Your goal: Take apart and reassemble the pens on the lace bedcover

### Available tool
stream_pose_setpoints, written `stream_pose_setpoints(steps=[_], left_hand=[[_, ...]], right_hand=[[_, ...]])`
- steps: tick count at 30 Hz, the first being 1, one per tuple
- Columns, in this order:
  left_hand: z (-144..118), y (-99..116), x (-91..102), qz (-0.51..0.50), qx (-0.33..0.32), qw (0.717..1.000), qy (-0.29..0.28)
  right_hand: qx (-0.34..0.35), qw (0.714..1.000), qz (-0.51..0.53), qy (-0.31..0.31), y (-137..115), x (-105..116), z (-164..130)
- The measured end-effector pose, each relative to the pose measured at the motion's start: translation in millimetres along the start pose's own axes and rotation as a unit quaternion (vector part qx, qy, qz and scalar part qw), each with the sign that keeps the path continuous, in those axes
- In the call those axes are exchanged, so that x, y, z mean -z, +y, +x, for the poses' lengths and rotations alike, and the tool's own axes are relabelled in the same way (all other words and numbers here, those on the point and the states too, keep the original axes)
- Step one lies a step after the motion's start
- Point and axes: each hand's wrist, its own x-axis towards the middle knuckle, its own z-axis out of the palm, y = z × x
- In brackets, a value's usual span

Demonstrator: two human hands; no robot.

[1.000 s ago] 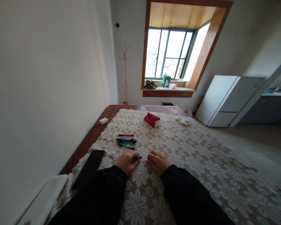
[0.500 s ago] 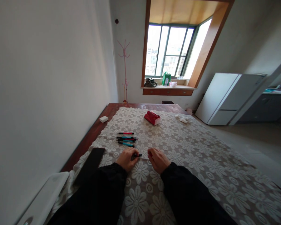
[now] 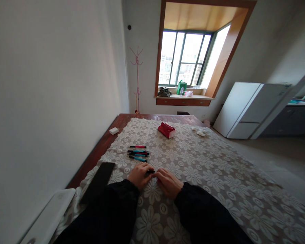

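While both hands meet over the lace daisy-print cloth (image 3: 208,169) on the desk (image 3: 101,144), left hand (image 3: 139,174) is closed around a small black pen (image 3: 149,172), right hand (image 3: 169,182) pinched shut at that pen's tip end, fingers touching the left ones. Pen sits between the two hands, just nearer than the row of pens (image 3: 138,153): red, black and teal, lying parallel. Black flat case (image 3: 98,181) left of that row, near the desk edge. Red tissue pack (image 3: 166,130) well beyond the row; small white box (image 3: 114,130) far-left of it; crumpled white tissue (image 3: 199,131) right of the pack.
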Motion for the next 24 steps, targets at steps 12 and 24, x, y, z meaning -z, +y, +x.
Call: stream_pose_setpoints(steps=[12,24], left_hand=[[-1.0,0.7,2.0,-0.021,0.006,1.0,0.008],[-1.9,6.8,4.8,-0.024,0.01,1.0,0.002]], right_hand=[[-0.038,0.996,-0.083,-0.004,12.7,13.1,-4.7],[-0.012,0.986,-0.163,0.028,13.0,5.7,-4.0]])
